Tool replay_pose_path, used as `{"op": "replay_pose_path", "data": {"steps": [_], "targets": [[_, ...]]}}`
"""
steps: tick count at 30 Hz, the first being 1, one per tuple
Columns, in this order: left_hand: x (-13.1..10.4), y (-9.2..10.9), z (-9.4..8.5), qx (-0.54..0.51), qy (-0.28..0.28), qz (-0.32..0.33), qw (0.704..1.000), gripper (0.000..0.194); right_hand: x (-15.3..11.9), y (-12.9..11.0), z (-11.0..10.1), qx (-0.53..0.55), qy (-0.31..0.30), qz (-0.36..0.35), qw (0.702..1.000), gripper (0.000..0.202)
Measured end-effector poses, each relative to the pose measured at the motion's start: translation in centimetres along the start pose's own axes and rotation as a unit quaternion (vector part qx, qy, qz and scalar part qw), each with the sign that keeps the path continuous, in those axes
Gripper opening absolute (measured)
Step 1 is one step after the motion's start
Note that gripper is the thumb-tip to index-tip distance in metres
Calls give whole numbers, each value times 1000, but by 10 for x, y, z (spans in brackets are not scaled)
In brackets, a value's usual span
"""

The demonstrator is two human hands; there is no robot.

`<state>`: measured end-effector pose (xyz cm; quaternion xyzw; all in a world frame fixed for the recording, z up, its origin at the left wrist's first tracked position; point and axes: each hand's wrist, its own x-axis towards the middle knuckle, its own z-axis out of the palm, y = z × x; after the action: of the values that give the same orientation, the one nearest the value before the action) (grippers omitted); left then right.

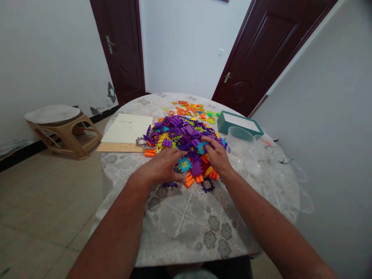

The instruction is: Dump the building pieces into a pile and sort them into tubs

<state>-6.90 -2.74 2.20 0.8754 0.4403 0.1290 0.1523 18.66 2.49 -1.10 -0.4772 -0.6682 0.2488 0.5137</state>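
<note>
A heap of plastic building pieces [190,130], mostly purple with blue, yellow and orange ones, lies in front of me on the table. My left hand [164,166] is at the heap's near left side, thumb and fingers apart. Close to its fingertips is a blue square piece [184,164] with a yellow middle. On the right side, my right hand [217,155] reaches against the heap with its fingers apart, beside another blue piece [201,148]. Orange ribbed pieces [189,180] and a dark purple square frame [207,185] lie along the near edge.
Flat orange and yellow pieces [186,110] are spread behind the heap. To the left are a cream sheet [124,130] and a brown board [119,147]. A green-and-white box [240,123] and clear plastic containers [240,141] stand right. A stool [64,130] is beyond the table's left edge.
</note>
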Motion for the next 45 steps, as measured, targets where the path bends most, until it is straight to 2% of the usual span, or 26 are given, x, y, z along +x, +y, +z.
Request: {"op": "replay_pose_path", "data": {"steps": [3,5,8,11,14,16,18,20,24,28,33,37,41,45], "targets": [[-2,6,4,14,-32,-8,999,107,5,-10,-6,33,-4,12,999,33],[0,8,10,33,-30,-20,999,108,-4,-20,-19,2,5,-11,1000,32],[5,9,22,67,-3,-39,997,101,-33,-34,-45,-111,13,-48,993,29],[12,8,29,91,18,-56,994,95,-71,-38,-69,-238,-11,-48,970,30],[18,6,32,109,28,-69,991,90,-105,-32,-76,-327,-73,-3,942,55],[22,3,34,120,38,-66,990,85,-119,-26,-70,-359,-113,29,926,78],[26,-3,37,121,50,-44,990,77,-123,-22,-59,-372,-133,42,918,91],[31,-10,39,115,56,-22,992,71,-120,-19,-46,-370,-140,37,918,89],[34,-18,43,87,71,1,994,62,-106,-19,-27,-360,-154,22,920,71],[35,-21,45,62,81,12,995,61,-90,-19,-16,-347,-175,20,921,69],[36,-19,42,64,77,13,995,57,-73,-19,-5,-315,-171,7,933,62],[36,-14,41,55,99,1,994,64,-59,-17,6,-263,-141,-12,954,43],[38,-14,46,30,154,-8,988,74,-46,-7,15,-188,-96,-51,976,42],[40,-14,49,10,198,-18,980,74,-44,1,15,-142,-49,-57,987,40]]}}
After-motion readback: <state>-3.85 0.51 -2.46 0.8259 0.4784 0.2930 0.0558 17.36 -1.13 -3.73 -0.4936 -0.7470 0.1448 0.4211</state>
